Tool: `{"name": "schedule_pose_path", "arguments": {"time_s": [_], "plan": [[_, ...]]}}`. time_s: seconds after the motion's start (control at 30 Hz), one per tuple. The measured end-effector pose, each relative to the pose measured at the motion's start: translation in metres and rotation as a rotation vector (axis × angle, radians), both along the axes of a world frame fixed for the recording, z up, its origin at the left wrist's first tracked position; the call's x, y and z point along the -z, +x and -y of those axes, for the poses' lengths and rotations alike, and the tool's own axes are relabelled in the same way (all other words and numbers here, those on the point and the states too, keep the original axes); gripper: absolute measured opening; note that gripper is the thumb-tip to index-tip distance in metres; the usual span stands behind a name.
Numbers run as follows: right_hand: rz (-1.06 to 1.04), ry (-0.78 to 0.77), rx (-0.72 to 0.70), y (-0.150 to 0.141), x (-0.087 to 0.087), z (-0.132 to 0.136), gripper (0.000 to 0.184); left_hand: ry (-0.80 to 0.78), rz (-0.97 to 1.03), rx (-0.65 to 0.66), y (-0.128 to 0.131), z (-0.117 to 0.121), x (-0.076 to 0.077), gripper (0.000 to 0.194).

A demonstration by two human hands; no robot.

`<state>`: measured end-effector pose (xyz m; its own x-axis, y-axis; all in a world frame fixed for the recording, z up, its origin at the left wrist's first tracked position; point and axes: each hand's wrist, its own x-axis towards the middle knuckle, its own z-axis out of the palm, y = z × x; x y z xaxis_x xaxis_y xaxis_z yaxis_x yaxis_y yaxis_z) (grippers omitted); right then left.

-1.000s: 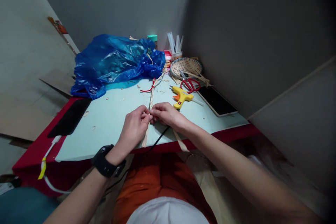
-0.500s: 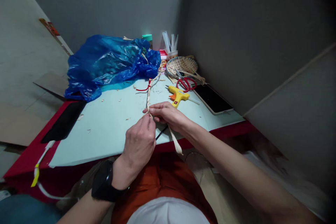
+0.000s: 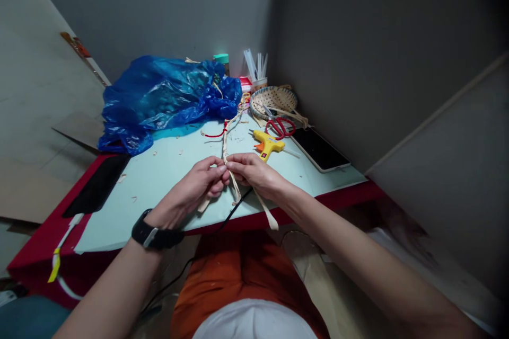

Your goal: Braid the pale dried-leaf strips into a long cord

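Note:
A pale braid of flat fibre strands runs from the far side of the table toward me, bound with red cord near its upper part. My left hand pinches the braid's near end from the left, fingertips meeting those of the other hand. From the right, my right hand grips the same spot between thumb and fingers. Loose strands hang below the fingers, and one long strand trails past the table edge. Some fingertips hide the crossing of the strands.
A yellow glue gun, red-handled scissors and a tablet-like device lie right. Behind them are a woven basket and a cup of glue sticks. A blue plastic bag fills the back left. A black cable crosses the front edge.
My left hand has turned and moved up and left, from a fist below the braid to a pinch beside it. Loose strands now show below. The right hand stays nearly in place.

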<state>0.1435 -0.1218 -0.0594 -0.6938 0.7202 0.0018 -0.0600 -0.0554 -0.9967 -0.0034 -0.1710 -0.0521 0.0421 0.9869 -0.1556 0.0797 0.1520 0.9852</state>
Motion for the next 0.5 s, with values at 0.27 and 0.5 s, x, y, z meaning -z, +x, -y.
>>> {"name": "schedule_pose_path", "arguments": {"time_s": [0.27, 0.5], "plan": [[0.285, 0.199, -0.052, 0.002, -0.010, -0.006, 0.009, -0.012, -0.030, -0.041, -0.001, 0.003, 0.006, 0.016], [0.561, 0.502, -0.054, 0.003, -0.014, -0.009, 0.028, 0.043, -0.160, -0.098, -0.001, 0.006, 0.010, 0.018]]}}
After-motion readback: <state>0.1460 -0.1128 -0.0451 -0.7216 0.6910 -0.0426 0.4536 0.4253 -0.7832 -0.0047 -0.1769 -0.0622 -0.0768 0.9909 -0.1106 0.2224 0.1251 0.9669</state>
